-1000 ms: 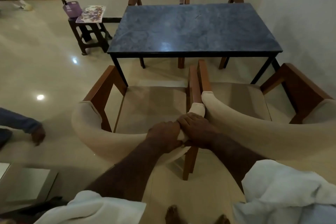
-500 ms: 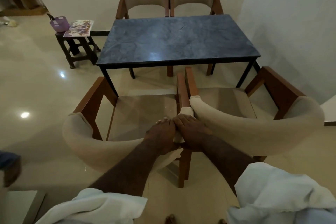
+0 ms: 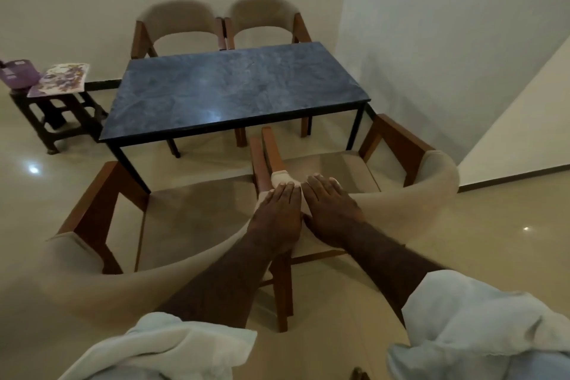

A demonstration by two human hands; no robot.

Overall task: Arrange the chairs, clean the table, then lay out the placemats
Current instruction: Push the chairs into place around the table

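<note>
Two beige chairs with brown wooden arms stand side by side in front of me, facing the dark marble table [image 3: 234, 92]. My left hand [image 3: 276, 216] rests flat on the curved backrest end of the left chair [image 3: 101, 274], its fingers straight. Beside it, my right hand [image 3: 331, 210] lies flat on the backrest end of the right chair [image 3: 431, 191], fingers also straight. The two hands almost touch where the chairs meet. Two more beige chairs [image 3: 222, 18] sit tucked in at the table's far side. A flowered placemat [image 3: 60, 80] lies on a small dark stool [image 3: 58, 114] to the table's left.
A purple container [image 3: 17, 72] sits on the stool beside the placemat. A white wall runs close along the right side of the table and right chair. Glossy floor spreads out to the left. White cloth sleeves cover my forearms at the bottom.
My fingers were curled over the backrest ends and now lie straight on top. Both near chairs have moved closer to the table. The camera has tilted up; the person at the left is out of view.
</note>
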